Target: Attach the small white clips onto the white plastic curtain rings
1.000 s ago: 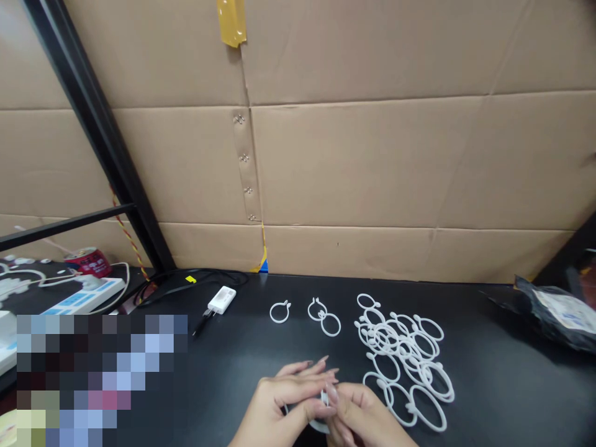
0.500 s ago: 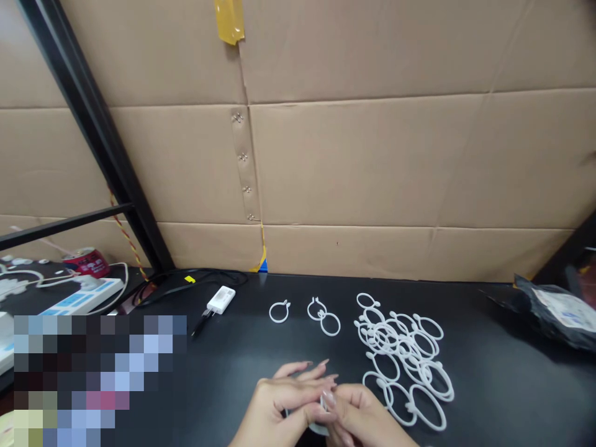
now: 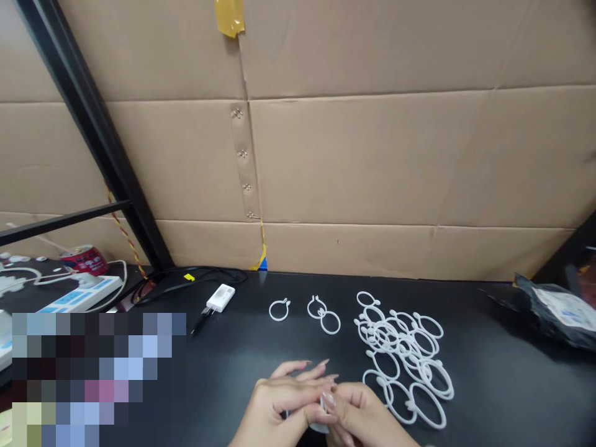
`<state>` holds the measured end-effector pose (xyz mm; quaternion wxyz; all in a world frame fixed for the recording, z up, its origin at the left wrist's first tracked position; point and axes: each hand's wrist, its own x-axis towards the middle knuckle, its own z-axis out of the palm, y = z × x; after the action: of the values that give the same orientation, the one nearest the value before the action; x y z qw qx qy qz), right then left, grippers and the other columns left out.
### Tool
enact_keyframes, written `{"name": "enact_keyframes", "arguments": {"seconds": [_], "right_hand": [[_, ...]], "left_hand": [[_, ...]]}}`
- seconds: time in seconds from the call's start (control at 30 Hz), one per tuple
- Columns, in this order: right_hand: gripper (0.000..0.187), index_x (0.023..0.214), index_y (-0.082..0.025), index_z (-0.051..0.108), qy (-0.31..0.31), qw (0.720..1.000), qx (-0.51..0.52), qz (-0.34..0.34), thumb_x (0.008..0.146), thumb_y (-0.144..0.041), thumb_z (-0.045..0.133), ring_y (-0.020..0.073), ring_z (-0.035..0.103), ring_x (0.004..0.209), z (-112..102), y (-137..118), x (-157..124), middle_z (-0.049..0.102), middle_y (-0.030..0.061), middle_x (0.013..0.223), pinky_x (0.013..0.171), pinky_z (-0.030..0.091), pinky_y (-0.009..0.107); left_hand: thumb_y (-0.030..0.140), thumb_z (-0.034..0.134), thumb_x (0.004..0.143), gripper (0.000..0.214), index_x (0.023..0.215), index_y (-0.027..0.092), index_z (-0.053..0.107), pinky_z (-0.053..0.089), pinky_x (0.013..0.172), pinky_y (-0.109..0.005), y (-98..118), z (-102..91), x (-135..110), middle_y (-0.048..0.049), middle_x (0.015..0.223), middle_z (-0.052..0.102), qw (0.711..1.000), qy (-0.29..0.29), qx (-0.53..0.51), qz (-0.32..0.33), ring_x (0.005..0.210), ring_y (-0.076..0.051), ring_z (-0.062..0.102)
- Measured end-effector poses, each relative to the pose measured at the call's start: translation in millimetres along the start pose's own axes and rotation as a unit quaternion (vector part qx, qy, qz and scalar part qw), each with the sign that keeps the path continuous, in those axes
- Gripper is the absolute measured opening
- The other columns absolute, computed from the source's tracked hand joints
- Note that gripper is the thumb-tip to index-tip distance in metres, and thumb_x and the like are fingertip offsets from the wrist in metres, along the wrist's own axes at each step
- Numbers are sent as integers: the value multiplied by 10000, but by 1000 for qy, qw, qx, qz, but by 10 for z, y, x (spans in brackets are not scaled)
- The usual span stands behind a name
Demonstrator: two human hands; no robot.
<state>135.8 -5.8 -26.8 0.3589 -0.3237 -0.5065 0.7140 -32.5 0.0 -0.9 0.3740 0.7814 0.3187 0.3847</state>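
Note:
At the bottom centre, my left hand (image 3: pixel 282 400) and my right hand (image 3: pixel 365 413) meet around a white plastic ring (image 3: pixel 319 428). The left thumb and fingers pinch it, the other left fingers stretching forward. The right thumb and fingers are closed on it at the same spot, hiding most of the ring. Just right of my right hand lies a loose heap of white rings (image 3: pixel 399 363) with small knobs. Beyond my hands are a single open ring (image 3: pixel 279 310) and two linked rings (image 3: pixel 323 315).
A white charger (image 3: pixel 220 298) with a black plug lies left on the black table (image 3: pixel 503 385). Farther left are a power strip (image 3: pixel 81 295), a red can (image 3: pixel 84 261) and cables. A black plastic bag (image 3: pixel 549 316) sits at right. Cardboard (image 3: pixel 344 161) stands behind.
The view has tilted very slightly. My hands keep nearly the same grip on the ring, and the rings on the table have not moved.

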Motion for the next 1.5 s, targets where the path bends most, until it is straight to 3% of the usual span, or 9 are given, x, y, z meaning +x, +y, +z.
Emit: {"name": "enact_keyframes", "arguments": {"seconds": [0.63,1.03,1.13,1.3,1.5], "right_hand": [[645,357,-212,337,11,1000,17,-7,743,-677,561,40,277,314,2,37,-17,293,-90,309,368,151,235],[628,390,-218,349,30,998,-51,-6,726,-715,535,48,266,327,-3,-6,-38,287,-90,322,377,162,243],[606,436,-210,377,47,992,-118,-9,717,-724,534,49,253,349,1,-74,-73,322,-83,354,383,148,244],[578,477,-202,333,47,983,-170,-48,764,-655,547,75,270,467,46,-213,-146,347,-66,459,455,210,231],[511,517,-195,362,40,969,-215,-114,815,-575,530,109,333,549,64,-244,-181,386,-41,560,527,284,246]], "left_hand": [[226,636,835,255,1040,368,692,401,1001,-521,28,18,-16,-14,1101,688,1000,4,-5,-15,1112,-276,611],[208,665,818,271,1024,381,696,408,1004,-494,34,1,14,-2,1092,693,1000,-9,0,-9,1113,-272,611],[223,671,820,273,1054,363,689,432,991,-466,12,-6,3,-14,1097,694,999,-10,26,35,1103,-262,617],[248,570,901,352,1247,314,566,466,960,-428,-24,-47,-6,-59,1135,683,978,3,79,194,1124,-243,596],[199,497,942,349,1278,290,522,476,942,-415,-10,-66,19,-83,1156,671,961,1,118,251,1153,-231,568]]}}
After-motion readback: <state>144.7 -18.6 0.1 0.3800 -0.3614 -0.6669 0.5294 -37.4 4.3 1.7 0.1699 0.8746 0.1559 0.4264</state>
